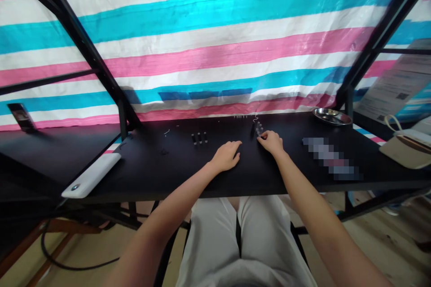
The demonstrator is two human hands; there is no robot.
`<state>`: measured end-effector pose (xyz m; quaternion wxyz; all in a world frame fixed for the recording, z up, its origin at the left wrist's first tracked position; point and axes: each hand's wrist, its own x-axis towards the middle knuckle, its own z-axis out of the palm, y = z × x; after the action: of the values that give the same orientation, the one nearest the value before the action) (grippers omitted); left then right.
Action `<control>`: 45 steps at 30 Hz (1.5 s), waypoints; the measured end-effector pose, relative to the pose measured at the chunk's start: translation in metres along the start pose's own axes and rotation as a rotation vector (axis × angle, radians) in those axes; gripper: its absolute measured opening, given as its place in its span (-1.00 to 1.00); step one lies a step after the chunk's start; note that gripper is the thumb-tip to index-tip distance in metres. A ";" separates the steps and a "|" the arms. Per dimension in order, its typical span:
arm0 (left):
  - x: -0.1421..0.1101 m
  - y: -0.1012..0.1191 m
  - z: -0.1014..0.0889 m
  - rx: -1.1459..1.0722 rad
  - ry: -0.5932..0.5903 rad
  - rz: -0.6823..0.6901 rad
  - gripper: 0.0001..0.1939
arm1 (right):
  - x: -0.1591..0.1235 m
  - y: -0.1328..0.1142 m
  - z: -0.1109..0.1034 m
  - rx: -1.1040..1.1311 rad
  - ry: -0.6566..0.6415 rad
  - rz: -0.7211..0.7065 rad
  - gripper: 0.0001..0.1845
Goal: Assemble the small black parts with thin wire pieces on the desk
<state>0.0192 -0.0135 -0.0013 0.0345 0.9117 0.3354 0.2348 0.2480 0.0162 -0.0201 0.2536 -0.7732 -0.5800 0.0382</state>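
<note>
Desk (158, 175) runs across in front of the person, w/ 3 pegs (200, 138) in a row left of ctr, beyond & left of L hand (226, 156). Small parts (258, 130) sit just beyond R hand (271, 142). Dish (332, 116) on far R corner, blurred patch (328, 158) on desk R of R hand. Slab (90, 175) on near L corner. Phone (20, 116) on side table (50, 152) L of desk. Bag (407, 148) R of desk, sign (393, 83) behind it.
</note>
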 end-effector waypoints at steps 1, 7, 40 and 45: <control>0.007 0.001 0.004 0.013 -0.007 0.002 -0.58 | 0.000 0.000 0.000 -0.001 0.004 -0.002 -0.73; 0.049 0.007 0.029 0.077 0.030 -0.135 -0.42 | 0.004 -0.002 0.000 -0.021 0.002 -0.024 -0.75; 0.062 0.003 0.031 -0.040 0.522 -0.208 -0.82 | -0.008 -0.017 0.001 -0.070 0.013 -0.274 -0.89; 0.061 0.005 0.030 -0.050 0.533 -0.163 -0.82 | -0.008 -0.017 0.002 -0.092 0.020 -0.302 -0.91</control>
<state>0.0764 0.0238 -0.0022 -0.0138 0.7867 0.3989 0.4709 0.2299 0.0132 -0.0160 0.2267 -0.6884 -0.6881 -0.0348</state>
